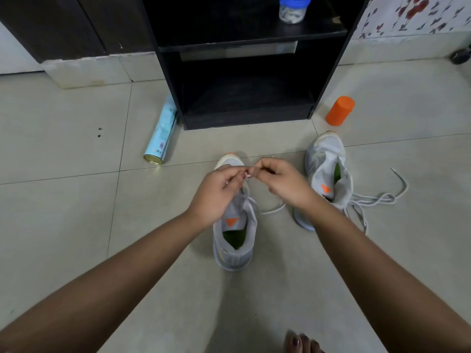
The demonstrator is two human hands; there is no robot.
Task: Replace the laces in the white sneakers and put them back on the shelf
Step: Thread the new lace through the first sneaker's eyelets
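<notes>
Pinched between my left hand [216, 191] and right hand [283, 184], fingertips curled tight, was one end of a lace [272, 210], held above the near sneaker [235, 240]. That sneaker stood on the floor [63, 212] before the shelf [244, 44], heel toward me. To its right lay the second sneaker [327, 171], a loose lace [377, 200] trailing beside it.

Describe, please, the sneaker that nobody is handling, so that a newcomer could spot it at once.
Start at the black shelf unit on the tiled floor. Before its right corner, near the orange cylinder, stands a white sneaker. Unlike the other sneaker, under the left hand and right hand, it is untouched, with a loose lace trailing beside it.
</notes>
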